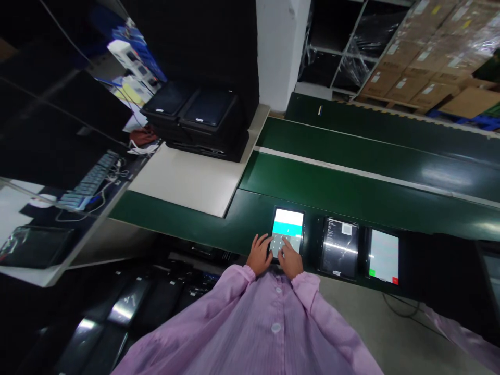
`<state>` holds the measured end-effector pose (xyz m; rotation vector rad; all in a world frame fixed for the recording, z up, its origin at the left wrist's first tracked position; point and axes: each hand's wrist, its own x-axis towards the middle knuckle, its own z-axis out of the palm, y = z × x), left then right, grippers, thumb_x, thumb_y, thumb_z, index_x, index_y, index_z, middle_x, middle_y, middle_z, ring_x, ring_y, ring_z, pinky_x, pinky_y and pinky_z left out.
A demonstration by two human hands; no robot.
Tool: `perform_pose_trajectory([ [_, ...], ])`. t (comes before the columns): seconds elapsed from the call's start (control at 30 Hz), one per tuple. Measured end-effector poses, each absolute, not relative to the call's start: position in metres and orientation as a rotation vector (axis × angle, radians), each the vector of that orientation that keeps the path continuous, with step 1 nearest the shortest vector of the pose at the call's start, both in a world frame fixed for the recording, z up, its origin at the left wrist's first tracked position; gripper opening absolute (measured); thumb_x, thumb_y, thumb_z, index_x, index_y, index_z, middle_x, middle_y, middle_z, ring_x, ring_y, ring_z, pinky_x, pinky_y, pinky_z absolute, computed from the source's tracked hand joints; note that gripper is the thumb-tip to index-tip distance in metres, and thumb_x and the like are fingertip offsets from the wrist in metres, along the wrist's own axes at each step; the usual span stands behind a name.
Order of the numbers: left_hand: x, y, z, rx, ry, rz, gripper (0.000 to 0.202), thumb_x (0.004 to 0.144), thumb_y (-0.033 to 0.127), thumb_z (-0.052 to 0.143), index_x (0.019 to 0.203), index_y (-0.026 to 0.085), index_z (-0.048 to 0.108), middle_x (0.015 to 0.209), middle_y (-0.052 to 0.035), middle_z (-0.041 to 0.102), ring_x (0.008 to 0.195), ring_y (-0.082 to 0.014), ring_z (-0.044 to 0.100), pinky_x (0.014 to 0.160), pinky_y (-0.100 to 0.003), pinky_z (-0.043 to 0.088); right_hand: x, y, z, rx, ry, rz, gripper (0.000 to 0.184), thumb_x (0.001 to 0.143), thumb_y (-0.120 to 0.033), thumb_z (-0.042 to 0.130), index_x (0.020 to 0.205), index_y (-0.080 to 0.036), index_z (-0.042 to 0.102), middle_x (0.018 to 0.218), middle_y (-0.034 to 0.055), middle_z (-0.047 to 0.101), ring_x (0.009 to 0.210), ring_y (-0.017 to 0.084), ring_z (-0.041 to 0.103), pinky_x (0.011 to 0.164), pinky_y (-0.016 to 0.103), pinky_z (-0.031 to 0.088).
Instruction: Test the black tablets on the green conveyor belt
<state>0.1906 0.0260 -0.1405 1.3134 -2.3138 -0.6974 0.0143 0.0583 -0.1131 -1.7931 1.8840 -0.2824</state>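
A lit tablet point(288, 225) with a teal band on its screen lies on the green bench edge point(219, 229). My left hand point(259, 254) holds the tablet's lower left edge, fingers curled around it. My right hand point(290, 259) rests on the lower part of the screen with a finger stretched out onto it. Both arms wear pink sleeves.
Two more lit tablets point(339, 247) point(384, 255) lie to the right. A stack of dark tablets point(197, 117) sits on a white board point(187, 179). A green conveyor point(371, 177) runs behind. Dark tablets point(128, 307) lie below the bench. Cardboard boxes point(429, 57) stand far right. Another person's pink sleeve point(464, 333) shows at the right.
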Motion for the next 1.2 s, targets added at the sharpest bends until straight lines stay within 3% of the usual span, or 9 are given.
perform_pose_trajectory([
  [0.4,0.184,0.016,-0.144,1.272,-2.396,-0.753,0.057,0.094,0.019,0.05,0.151,0.015,0.047,0.149,-0.0125,0.06,0.152,-0.0303,0.036,0.13,-0.059,0.017,-0.009,0.037,-0.118,-1.655,2.162,-0.231,0.019,0.1,-0.025,0.047,0.086,-0.022,0.059,0.158,0.0111,0.052,0.095,0.018,0.074,0.077,0.03,0.055],
  [0.57,0.198,0.023,-0.155,1.312,-2.3,-0.78,0.058,0.094,0.019,0.049,0.152,0.017,0.045,0.152,-0.0138,0.057,0.15,-0.0302,0.04,0.128,-0.058,0.024,-0.004,0.037,-0.114,-1.646,2.148,-0.175,0.018,0.101,-0.025,0.047,0.088,-0.023,0.06,0.155,0.0111,0.056,0.091,0.016,0.074,0.079,0.029,0.054],
  [0.73,0.204,0.029,-0.175,1.318,-2.232,-0.897,0.055,0.097,0.025,0.048,0.151,0.014,0.044,0.152,-0.0203,0.054,0.143,-0.0322,0.049,0.121,-0.056,0.039,-0.007,0.039,-0.112,-1.561,2.247,-0.169,0.019,0.101,-0.027,0.047,0.088,-0.022,0.059,0.157,0.011,0.054,0.092,0.017,0.074,0.076,0.029,0.054],
  [0.87,0.204,0.032,-0.184,1.314,-2.192,-0.979,0.057,0.098,0.026,0.047,0.153,0.013,0.041,0.155,-0.0215,0.049,0.146,-0.0319,0.047,0.122,-0.055,0.041,-0.004,0.039,-0.111,-1.647,2.14,-0.193,0.018,0.1,-0.025,0.046,0.086,-0.023,0.058,0.156,0.0105,0.055,0.092,0.017,0.074,0.079,0.03,0.054],
  [1.0,0.204,0.032,-0.189,1.331,-2.111,-1.045,0.058,0.1,0.027,0.046,0.156,0.015,0.038,0.156,-0.0202,0.048,0.147,-0.0303,0.046,0.123,-0.054,0.04,-0.005,0.044,-0.111,-1.581,2.119,-0.325,0.019,0.1,-0.027,0.047,0.083,-0.024,0.056,0.155,0.0101,0.056,0.089,0.016,0.073,0.081,0.03,0.055],
  [1.2,0.2,0.027,-0.204,1.411,-1.868,-1.228,0.061,0.099,0.036,0.05,0.156,0.016,0.04,0.157,-0.0195,0.049,0.146,-0.0295,0.049,0.123,-0.052,0.039,-0.032,0.078,-0.119,-1.4,2.167,-0.613,0.026,0.099,-0.034,0.045,0.077,-0.024,0.056,0.154,0.01,0.057,0.102,0.02,0.072,0.087,0.034,0.055],
])
